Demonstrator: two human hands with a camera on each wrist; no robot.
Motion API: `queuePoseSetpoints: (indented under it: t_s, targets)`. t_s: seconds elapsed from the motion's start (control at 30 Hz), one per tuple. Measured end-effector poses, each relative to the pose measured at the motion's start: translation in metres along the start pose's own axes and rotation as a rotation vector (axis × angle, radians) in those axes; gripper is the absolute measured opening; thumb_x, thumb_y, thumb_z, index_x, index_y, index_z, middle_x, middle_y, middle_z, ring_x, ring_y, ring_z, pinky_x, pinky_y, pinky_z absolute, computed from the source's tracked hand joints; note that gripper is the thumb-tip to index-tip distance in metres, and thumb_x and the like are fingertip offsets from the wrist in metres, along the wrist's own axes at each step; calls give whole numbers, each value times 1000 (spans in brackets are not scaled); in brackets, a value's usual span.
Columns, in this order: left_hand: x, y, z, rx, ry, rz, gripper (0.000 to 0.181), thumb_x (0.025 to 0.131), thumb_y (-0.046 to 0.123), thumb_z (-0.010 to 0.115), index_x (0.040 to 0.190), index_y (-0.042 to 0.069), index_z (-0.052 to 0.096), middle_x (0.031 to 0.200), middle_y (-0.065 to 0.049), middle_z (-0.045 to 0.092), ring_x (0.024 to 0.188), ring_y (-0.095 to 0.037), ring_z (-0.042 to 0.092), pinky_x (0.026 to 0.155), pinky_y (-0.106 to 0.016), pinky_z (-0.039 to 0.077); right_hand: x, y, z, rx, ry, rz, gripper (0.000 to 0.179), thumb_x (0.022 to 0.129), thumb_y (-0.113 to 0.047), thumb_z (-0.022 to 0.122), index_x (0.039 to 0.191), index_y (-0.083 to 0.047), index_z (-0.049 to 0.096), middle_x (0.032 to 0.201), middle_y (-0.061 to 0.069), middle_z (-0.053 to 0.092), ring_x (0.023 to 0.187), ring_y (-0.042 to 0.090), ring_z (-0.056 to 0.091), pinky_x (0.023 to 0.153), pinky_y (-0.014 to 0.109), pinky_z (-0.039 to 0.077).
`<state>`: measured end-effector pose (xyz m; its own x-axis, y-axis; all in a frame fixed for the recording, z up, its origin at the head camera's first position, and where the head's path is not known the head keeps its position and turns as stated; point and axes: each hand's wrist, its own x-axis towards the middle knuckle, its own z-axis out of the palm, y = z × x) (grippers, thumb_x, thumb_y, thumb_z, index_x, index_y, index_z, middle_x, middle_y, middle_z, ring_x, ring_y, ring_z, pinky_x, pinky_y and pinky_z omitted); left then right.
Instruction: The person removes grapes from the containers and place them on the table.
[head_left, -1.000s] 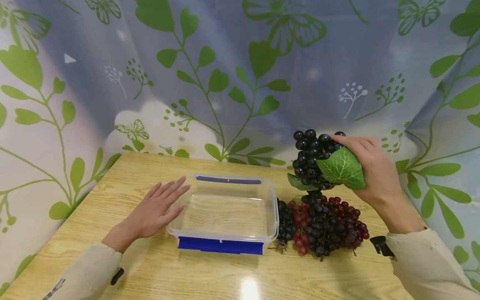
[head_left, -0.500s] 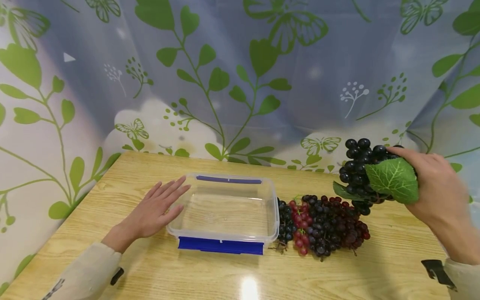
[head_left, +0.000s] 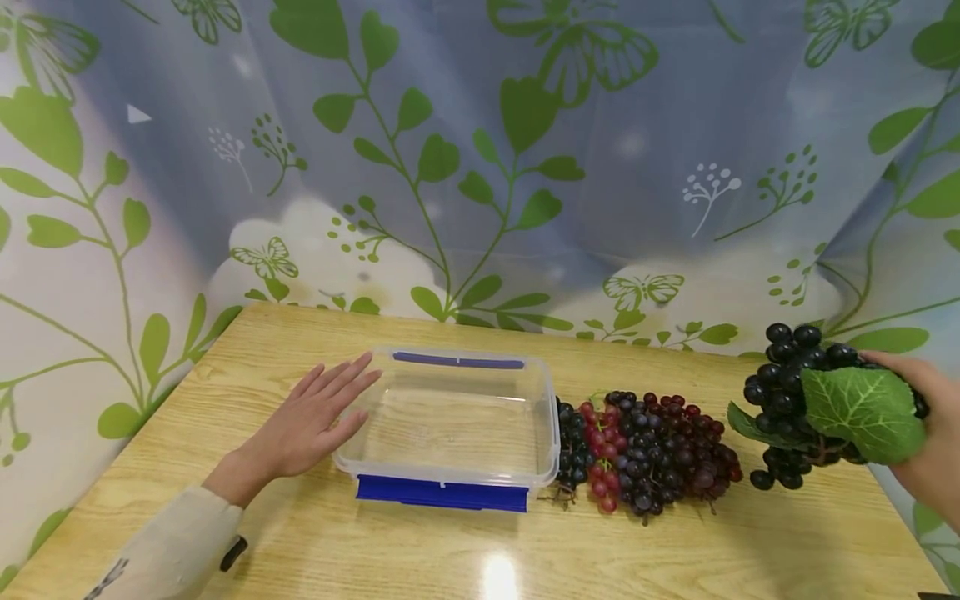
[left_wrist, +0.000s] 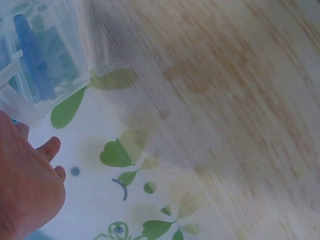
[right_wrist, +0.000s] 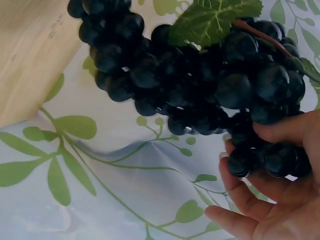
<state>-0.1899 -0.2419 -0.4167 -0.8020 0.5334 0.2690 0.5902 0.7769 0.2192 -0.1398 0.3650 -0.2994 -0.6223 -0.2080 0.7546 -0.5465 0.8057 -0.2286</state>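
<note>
My right hand (head_left: 933,433) grips a bunch of black grapes (head_left: 783,392) above the right end of the table. A large green leaf (head_left: 862,412) covers part of that bunch and hides some of the fingers. In the right wrist view, thumb and fingers curl round the grapes (right_wrist: 175,90) at one end. My left hand (head_left: 311,421) lies with fingers straight at the left rim of a clear plastic container (head_left: 450,479) with blue clips. Seen from the left wrist, the hand (left_wrist: 30,185) is close below the container's wall (left_wrist: 60,50).
Right of the container lie several bunches of grapes: dark ones (head_left: 573,446), a red bunch (head_left: 602,450), a purple-black bunch (head_left: 645,454) and a dark red bunch (head_left: 697,450). A leaf-print curtain (head_left: 465,167) hangs behind the wooden table (head_left: 375,554).
My right hand has carried the black grapes rightward and lower, away from the other bunches to the table's right end. The left hand and the container have stayed put.
</note>
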Motion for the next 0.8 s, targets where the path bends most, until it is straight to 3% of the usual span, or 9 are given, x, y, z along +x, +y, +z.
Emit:
queuePoseSetpoints:
  t_s: [0.1, 0.17, 0.2, 0.27, 0.3, 0.37, 0.43, 0.53, 0.8]
  targets:
    - [0, 0, 0, -1, 2, -2, 56, 102, 37, 43, 152, 18, 29, 158, -3, 16, 139, -32, 25, 110, -56, 11, -13, 1, 3, 13, -12, 41, 65, 98, -41, 40, 120, 19, 50, 111, -6, 55, 106, -24, 30, 91, 1, 23]
    - [0, 0, 0, 0, 3, -1, 56, 102, 37, 43, 152, 18, 29, 158, -3, 17, 139, -32, 26, 110, -56, 12, -22, 1, 5, -10, -48, 82, 47, 101, -23, 43, 120, 19, 49, 109, 15, 57, 111, -17, 37, 90, 0, 21]
    - [0, 0, 0, 0, 4, -1, 56, 102, 36, 43, 152, 18, 29, 158, -4, 17, 139, -32, 26, 110, -56, 12, -25, 1, 6, -33, -75, 115, 37, 100, -12, 46, 120, 19, 48, 106, 26, 54, 113, -6, 47, 92, 4, 28]
    - [-1, 0, 1, 0, 3, -1, 56, 102, 36, 42, 153, 19, 28, 158, -4, 17, 139, -32, 26, 110, -56, 12, -31, 1, 8, -64, -131, 175, 30, 93, 5, 55, 120, 18, 48, 107, 27, 53, 104, 25, 61, 86, 25, 47]
    - [-1, 0, 1, 1, 2, -1, 56, 102, 36, 42, 153, 19, 28, 158, -5, 17, 138, -32, 26, 110, -57, 13, -34, 0, 9, -95, -168, 207, 33, 91, 8, 58, 120, 18, 46, 105, 37, 47, 95, 39, 61, 81, 36, 50]
    - [-1, 0, 2, 2, 1, -2, 56, 102, 36, 42, 153, 19, 28, 158, -5, 17, 139, -32, 26, 110, -57, 13, -38, 1, 11, -152, -224, 280, 40, 83, 15, 63, 119, 16, 46, 106, 39, 46, 78, 58, 50, 69, 54, 47]
    - [-2, 0, 2, -2, 1, -6, 56, 102, 36, 42, 153, 19, 27, 158, -4, 16, 139, -32, 25, 110, -57, 12, -40, 3, 14, -191, -260, 339, 39, 84, 10, 64, 119, 15, 45, 107, 40, 46, 81, 60, 49, 68, 66, 40]
    - [-2, 0, 2, -6, -1, -8, 56, 102, 36, 42, 153, 19, 27, 158, -4, 16, 139, -32, 25, 110, -56, 11, -40, 8, 19, -255, -295, 451, 37, 91, -2, 61, 121, 11, 46, 109, 41, 46, 90, 61, 46, 74, 68, 38]
    - [-2, 1, 1, -10, 1, -7, 56, 102, 36, 42, 153, 20, 26, 158, -4, 17, 139, -31, 24, 110, -56, 11, -35, 26, 25, -310, -458, 652, 52, 93, -9, 57, 136, 8, 34, 97, 45, 47, 51, 33, 50, 50, 48, 40]
